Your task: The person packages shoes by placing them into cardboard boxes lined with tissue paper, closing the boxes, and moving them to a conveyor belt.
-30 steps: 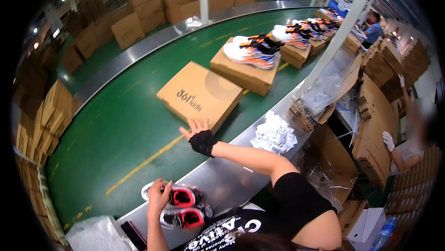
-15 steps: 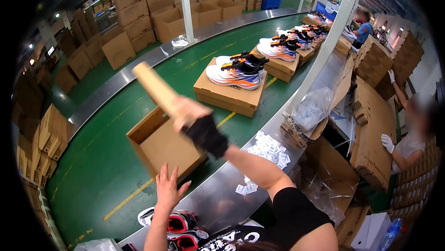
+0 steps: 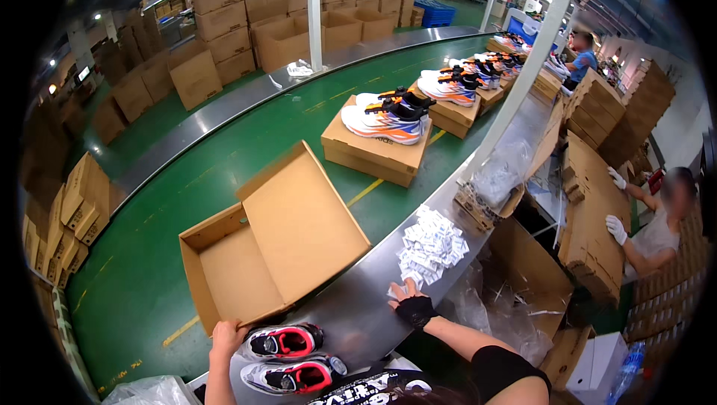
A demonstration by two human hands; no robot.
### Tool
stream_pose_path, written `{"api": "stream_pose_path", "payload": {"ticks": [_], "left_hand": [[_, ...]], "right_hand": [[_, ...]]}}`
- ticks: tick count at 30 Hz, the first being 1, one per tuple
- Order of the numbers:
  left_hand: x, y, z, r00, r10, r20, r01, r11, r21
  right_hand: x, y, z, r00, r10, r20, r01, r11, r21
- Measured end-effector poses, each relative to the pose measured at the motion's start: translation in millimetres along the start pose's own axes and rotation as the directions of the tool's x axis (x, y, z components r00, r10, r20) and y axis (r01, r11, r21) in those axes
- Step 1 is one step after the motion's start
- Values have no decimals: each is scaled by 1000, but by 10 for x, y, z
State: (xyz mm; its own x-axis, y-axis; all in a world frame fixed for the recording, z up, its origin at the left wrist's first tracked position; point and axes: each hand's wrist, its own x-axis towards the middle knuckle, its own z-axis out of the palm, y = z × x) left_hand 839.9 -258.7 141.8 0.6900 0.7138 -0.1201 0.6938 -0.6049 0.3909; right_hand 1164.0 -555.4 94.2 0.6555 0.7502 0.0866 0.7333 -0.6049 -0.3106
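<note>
An open brown cardboard shoe box (image 3: 228, 274) stands on the green conveyor, its lid (image 3: 302, 222) propped aslant across its right side. My left hand (image 3: 226, 338) has its fingers closed on the box's near edge. My right hand (image 3: 411, 306), in a black fingerless glove, is at the near end of a heap of small white packets (image 3: 433, 244) on the metal ledge; its fingertips pinch a packet. Between my hands and close to me lie two black, white and red sneakers (image 3: 287, 340), side by side on the ledge.
Closed shoe boxes (image 3: 366, 157) with white, orange and blue sneakers (image 3: 385, 119) on top line the conveyor. A white post (image 3: 515, 84) rises from the ledge. To the right, a carton (image 3: 489, 199) holds clear plastic; a co-worker's gloved hands touch stacked cardboard (image 3: 594, 218).
The lid that my right hand held now rests on the open box. My right hand has moved right to the packets; my left has come down to the box edge. The box stands turned.
</note>
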Motion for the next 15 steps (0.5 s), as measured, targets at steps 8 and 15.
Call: {"api": "stream_pose_path", "payload": {"ticks": [8,15], "left_hand": [[-412,109,-179,929,91,-358,-200,938,-283],[-1584,-1493,-210,647,-401,-649,130,896,-424]], "right_hand": [[-128,-18,248,961,-186,-202,200,978,53],[568,-1688,-374,832,11,-555,345,773,533]]}}
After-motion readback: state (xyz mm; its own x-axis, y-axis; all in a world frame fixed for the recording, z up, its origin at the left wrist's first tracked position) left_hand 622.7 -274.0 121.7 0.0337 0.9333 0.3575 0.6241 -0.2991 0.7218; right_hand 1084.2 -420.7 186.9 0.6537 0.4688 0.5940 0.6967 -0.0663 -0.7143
